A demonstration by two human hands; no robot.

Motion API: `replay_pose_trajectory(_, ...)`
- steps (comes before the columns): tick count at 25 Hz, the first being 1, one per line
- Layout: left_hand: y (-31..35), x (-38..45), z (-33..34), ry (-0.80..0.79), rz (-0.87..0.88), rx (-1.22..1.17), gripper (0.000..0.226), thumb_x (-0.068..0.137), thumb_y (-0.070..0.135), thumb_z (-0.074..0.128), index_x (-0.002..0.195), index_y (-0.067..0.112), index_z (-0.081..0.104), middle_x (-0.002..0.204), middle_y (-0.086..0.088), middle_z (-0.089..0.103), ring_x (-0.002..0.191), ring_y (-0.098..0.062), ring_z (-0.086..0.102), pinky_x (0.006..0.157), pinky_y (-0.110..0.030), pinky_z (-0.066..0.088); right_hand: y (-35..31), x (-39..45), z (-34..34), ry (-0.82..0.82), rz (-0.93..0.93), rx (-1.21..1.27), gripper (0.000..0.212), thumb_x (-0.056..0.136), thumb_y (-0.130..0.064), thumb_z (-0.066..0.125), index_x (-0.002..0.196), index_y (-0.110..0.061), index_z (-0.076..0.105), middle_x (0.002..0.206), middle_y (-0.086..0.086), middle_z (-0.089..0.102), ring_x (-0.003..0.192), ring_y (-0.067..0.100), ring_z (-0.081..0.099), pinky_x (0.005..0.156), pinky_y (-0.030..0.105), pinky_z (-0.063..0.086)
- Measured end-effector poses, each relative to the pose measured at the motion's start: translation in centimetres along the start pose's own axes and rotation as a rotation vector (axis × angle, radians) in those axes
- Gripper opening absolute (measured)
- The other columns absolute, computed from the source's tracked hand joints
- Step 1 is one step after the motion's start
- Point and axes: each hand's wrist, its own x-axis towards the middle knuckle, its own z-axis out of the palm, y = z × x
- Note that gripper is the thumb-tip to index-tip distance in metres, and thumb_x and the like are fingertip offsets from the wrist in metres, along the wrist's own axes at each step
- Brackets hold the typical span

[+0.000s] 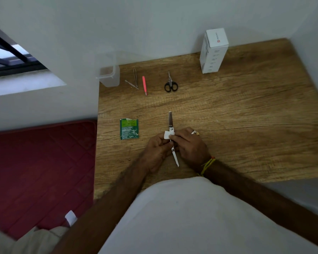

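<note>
A slim metal tool point(170, 120), like an unfolded nail clipper with a brown grip, lies lengthwise between my hands above the wooden table point(237, 110). Its thin blade point(175, 157) sticks out toward me below my fingers. My left hand point(157, 152) holds the tool's middle from the left. My right hand point(188, 143), with a ring and a yellow wrist thread, pinches a small white wipe point(167, 135) against the tool. A torn green sachet point(129, 129) lies flat to the left of my hands.
At the table's far side lie black scissors point(171, 84), a pink tool point(144, 85), metal tweezers point(134, 79) and a clear plastic container point(108, 75). A white box point(213, 50) stands at the back right. A red mattress point(40, 171) lies left of the table.
</note>
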Motion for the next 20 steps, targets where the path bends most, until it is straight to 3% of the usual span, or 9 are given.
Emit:
replay_pose_trajectory(10, 0.14, -0.39, -0.5, -0.121, 0.026, 0.01, 0.043, 0.093, -0.013, 0.05, 0.135, -0.001, 0.054, 0.125, -0.02, 0.065, 0.115, -0.026, 0.064, 0.094, -0.033, 0.055, -0.08, -0.06, -0.14, -0.014, -0.033, -0.101, 0.026, 0.093, -0.016, 0.055, 0.107, -0.002, 0.072, 0.105, 0.013, 0.069, 0.093, 0.03, 0.06, 0.079, 0.042, 0.052)
replay_pose_trajectory(20, -0.26, -0.13, -0.81, -0.127, 0.049, 0.033, 0.049, 0.092, -0.014, 0.054, 0.138, 0.0, 0.05, 0.131, -0.026, 0.06, 0.118, -0.027, 0.062, 0.098, -0.034, 0.054, -0.11, -0.13, -0.46, 0.009, -0.04, -0.071, 0.023, 0.093, -0.014, 0.055, 0.103, -0.002, 0.072, 0.103, 0.013, 0.07, 0.09, 0.031, 0.063, 0.077, 0.043, 0.053)
